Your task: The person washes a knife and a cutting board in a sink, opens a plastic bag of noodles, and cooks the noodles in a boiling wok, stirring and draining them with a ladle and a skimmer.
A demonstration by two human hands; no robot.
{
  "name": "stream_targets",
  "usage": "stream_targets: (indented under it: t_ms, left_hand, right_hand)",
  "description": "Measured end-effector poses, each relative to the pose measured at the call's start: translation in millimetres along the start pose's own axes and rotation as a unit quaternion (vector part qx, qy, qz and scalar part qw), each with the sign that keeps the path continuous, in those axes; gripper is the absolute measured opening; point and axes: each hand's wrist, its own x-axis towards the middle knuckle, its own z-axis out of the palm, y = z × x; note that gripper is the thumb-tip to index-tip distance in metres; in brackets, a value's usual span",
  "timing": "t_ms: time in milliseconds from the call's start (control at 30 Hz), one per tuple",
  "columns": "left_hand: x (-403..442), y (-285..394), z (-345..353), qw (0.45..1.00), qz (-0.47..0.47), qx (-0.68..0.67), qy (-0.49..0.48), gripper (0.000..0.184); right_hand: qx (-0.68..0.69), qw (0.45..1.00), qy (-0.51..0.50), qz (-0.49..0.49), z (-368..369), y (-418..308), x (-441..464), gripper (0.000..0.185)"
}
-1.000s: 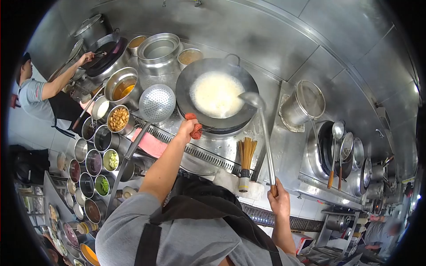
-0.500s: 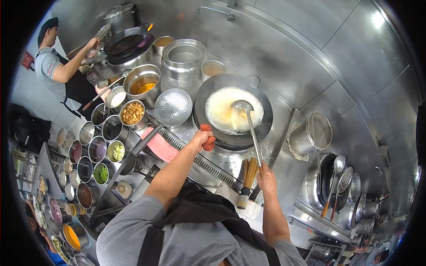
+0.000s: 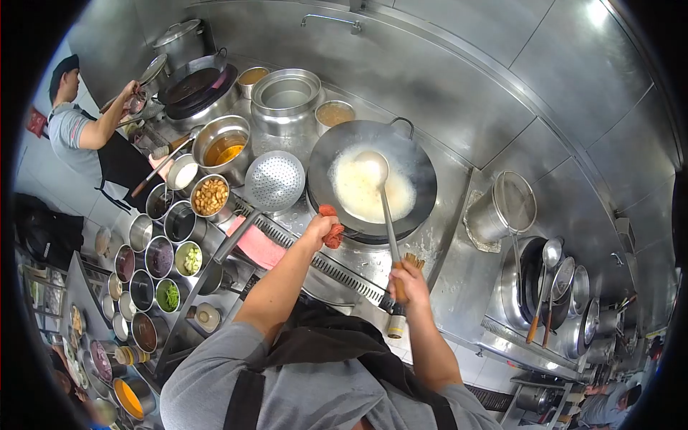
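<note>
Pale, foamy yellow liquid [image 3: 358, 197] lies in a black wok [image 3: 424, 175] on the stove. My left hand [image 3: 317, 231] is closed around a bunched red cloth [image 3: 332, 228] at the wok's near-left rim; the cloth hides whatever part of the wok is under it. With my right hand [image 3: 412, 283] I grip the wooden handle of a long metal ladle [image 3: 388, 215]. The ladle's bowl rests in the far part of the liquid, with steam over it. Just below my right hand, a bamboo brush [image 3: 395, 324] stands partly hidden.
Left of the wok sit a perforated strainer [image 3: 274, 180], a pot of orange oil [image 3: 240, 168] and several ingredient tins [image 3: 211, 197]. A pink cloth [image 3: 259, 245] lies near the stove's edge. At right is a strainer-topped pot [image 3: 494, 211]. A co-worker [image 3: 86, 136] stands far left.
My right hand has moved left and up, and the ladle's bowl has shifted left in the wok. The liquid covers a smaller area. My left hand keeps its hold on the cloth.
</note>
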Motion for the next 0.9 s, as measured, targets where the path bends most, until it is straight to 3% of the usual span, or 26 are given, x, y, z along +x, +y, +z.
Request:
stream_targets:
  t_ms: [33, 167, 233, 267, 300, 333, 367, 400, 433, 467, 500, 533, 600, 700, 733, 767, 800, 833, 900]
  left_hand:
    - [0.2, 0.6, 0.1, 1.000, -0.001, 0.004, -0.006, 0.012]
    - [2.0, -1.5, -1.0, 1.000, 0.014, 0.004, -0.010, 0.012]
    - [0.4, -2.4, 1.1, 1.000, 0.009, 0.006, -0.004, 0.010]
    - [-0.3, -0.9, 2.8, 1.000, 0.008, 0.007, 0.004, 0.009]
    - [7.6, -6.1, 0.8, 1.000, 0.023, -0.001, 0.009, 0.008]
    - [7.8, -5.4, 1.2, 1.000, 0.024, 0.008, 0.005, 0.008]
    - [7.0, -3.7, 0.5, 1.000, 0.014, 0.015, -0.003, 0.007]
    - [5.5, -1.4, -1.1, 1.000, 0.003, 0.023, -0.009, 0.007]
    - [1.8, 1.0, 0.7, 0.999, 0.015, 0.029, 0.004, 0.009]
    - [3.1, 0.3, -0.7, 0.999, 0.016, 0.036, 0.006, 0.009]
    - [6.5, -1.3, -2.6, 0.999, 0.019, 0.039, -0.002, 0.010]
    - [10.1, -3.4, -4.4, 0.999, 0.021, 0.040, -0.009, 0.010]
    - [5.8, -0.7, -1.5, 0.999, 0.021, 0.045, 0.003, 0.010]
    - [4.6, -1.4, -2.1, 0.999, -0.003, 0.042, -0.004, 0.009]
    - [4.8, -1.1, -1.8, 0.999, 0.005, 0.044, 0.002, 0.009]
    - [5.2, -1.9, -1.3, 0.999, 0.013, 0.047, 0.005, 0.009]
    - [5.5, -2.1, 0.1, 0.999, 0.012, 0.050, 0.001, 0.009]
    - [5.2, -2.3, 0.8, 0.998, 0.016, 0.052, 0.007, 0.009]
    - [4.1, -1.5, 1.8, 0.998, 0.012, 0.054, 0.019, 0.010]
  right_hand:
    - [0.047, 0.997, -0.028, 0.052, -15.4, -4.8, -9.8, 0.064]
    - [-0.070, 0.995, -0.054, 0.036, -57.2, -9.9, -31.1, 0.057]
    - [-0.303, 0.949, 0.028, -0.083, -52.2, -7.1, -28.0, 0.053]
    - [-0.298, 0.950, 0.035, -0.084, -51.8, 7.2, -13.7, 0.053]
    - [-0.432, 0.857, 0.093, -0.265, -51.4, 30.3, 12.2, 0.053]
    - [-0.540, 0.711, 0.147, -0.427, -46.6, 43.3, 28.3, 0.052]
    - [-0.534, 0.713, 0.153, -0.427, -33.7, 38.7, 29.8, 0.052]
    - [-0.380, 0.882, 0.092, -0.263, -15.6, 25.4, 25.9, 0.052]
    - [-0.193, 0.978, 0.018, -0.078, -4.2, 16.8, 20.5, 0.051]
    - [-0.186, 0.979, 0.017, -0.079, -2.9, 14.8, 14.2, 0.051]
    - [-0.079, 0.997, 0.001, -0.026, -7.3, 13.1, 8.3, 0.050]
    - [0.028, 0.999, -0.016, 0.028, -15.3, 13.5, 4.2, 0.049]
    - [0.028, 0.997, -0.067, 0.024, -36.7, 10.1, -3.7, 0.044]
    - [-0.257, 0.966, -0.017, -0.033, -45.1, -19.0, -32.8, 0.036]
    - [-0.256, 0.966, -0.015, -0.033, -46.6, -13.4, -25.5, 0.036]
    - [-0.418, 0.894, 0.045, -0.154, -46.8, -1.0, -14.1, 0.036]
    - [-0.560, 0.777, 0.104, -0.268, -37.6, -3.4, -12.5, 0.036]
    - [-0.555, 0.799, 0.106, -0.207, -28.7, -6.0, -12.5, 0.037]
    - [-0.538, 0.803, 0.112, -0.230, -23.8, -2.2, -9.5, 0.038]
